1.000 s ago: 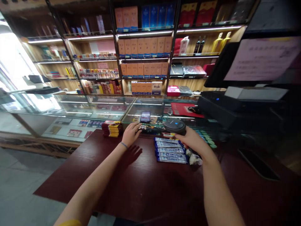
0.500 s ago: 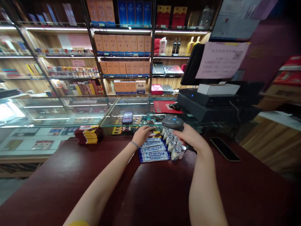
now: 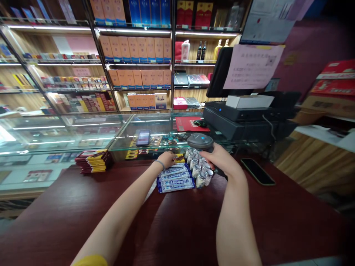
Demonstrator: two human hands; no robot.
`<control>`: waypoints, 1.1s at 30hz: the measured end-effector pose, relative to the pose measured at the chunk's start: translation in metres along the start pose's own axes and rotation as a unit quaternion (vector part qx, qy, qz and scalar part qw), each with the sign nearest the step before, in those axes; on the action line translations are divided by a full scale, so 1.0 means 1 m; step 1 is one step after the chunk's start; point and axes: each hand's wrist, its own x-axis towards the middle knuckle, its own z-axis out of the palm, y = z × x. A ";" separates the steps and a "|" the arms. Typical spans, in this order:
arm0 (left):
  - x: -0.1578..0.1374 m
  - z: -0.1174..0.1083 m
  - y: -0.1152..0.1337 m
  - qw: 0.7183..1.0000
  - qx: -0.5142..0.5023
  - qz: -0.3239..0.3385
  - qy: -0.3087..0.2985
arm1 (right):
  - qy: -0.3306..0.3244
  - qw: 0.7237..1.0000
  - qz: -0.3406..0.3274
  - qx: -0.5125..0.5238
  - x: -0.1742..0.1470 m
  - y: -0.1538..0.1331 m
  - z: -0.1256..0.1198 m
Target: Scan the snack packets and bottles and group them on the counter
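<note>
My right hand (image 3: 220, 158) is wrapped round the grip of a dark barcode scanner (image 3: 200, 140), whose head hangs over several small clear jars (image 3: 202, 178) with silvery lids, standing in rows. Left of the jars, blue-and-white packets (image 3: 176, 178) lie in an overlapping row. Beyond them my left hand (image 3: 166, 159), a band at its wrist, has its fingers closed at the left end of a yellow-and-brown packet (image 3: 180, 158). A stack of similar yellow-and-maroon packets (image 3: 93, 161) rests farther left on the dark red counter (image 3: 177, 229).
A phone (image 3: 257, 171) lies right of my right arm. Behind the counter runs a glass display case (image 3: 122, 133), carrying another device (image 3: 143, 137) and a mouse (image 3: 200, 123) on a red mat. A monitor (image 3: 220, 74) and dark till (image 3: 235, 122) stand back right.
The view has turned slightly right, so things sit farther left. My left hand has drawn in from spread fingers to closed ones at the yellow-and-brown packet. My right hand keeps the scanner over the jars.
</note>
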 end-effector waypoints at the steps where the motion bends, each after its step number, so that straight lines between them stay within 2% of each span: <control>1: 0.001 -0.002 0.002 1.000 0.013 -0.008 -0.013 | 0.001 1.000 -0.003 -0.001 0.000 0.000 0.000; 6: 0.002 -0.009 0.015 0.997 0.056 -0.034 -0.034 | -0.002 1.000 -0.006 0.003 0.001 0.001 0.002; 13: -0.008 -0.013 0.031 0.996 0.080 -0.036 -0.027 | -0.006 1.000 -0.012 0.018 0.000 -0.001 0.004; 18: -0.024 -0.019 0.026 0.996 0.091 -0.019 0.007 | -0.010 0.999 -0.018 0.032 -0.002 -0.006 0.006; 23: -0.057 -0.035 0.000 0.991 0.038 0.064 0.113 | -0.006 0.999 -0.029 0.013 0.000 -0.007 0.013; 27: -0.092 -0.043 -0.020 0.959 -0.073 0.120 0.245 | -0.017 0.998 -0.068 0.002 0.003 -0.009 0.024; 29: -0.113 -0.041 -0.028 0.940 -0.143 0.097 0.295 | -0.024 0.997 -0.074 0.006 0.003 -0.013 0.031; 31: -0.133 -0.034 -0.035 0.915 -0.231 0.040 0.329 | -0.032 0.997 -0.071 0.011 0.002 -0.020 0.039; 33: -0.152 -0.025 -0.042 0.872 -0.330 -0.040 0.360 | -0.040 0.997 -0.069 0.009 0.001 -0.027 0.047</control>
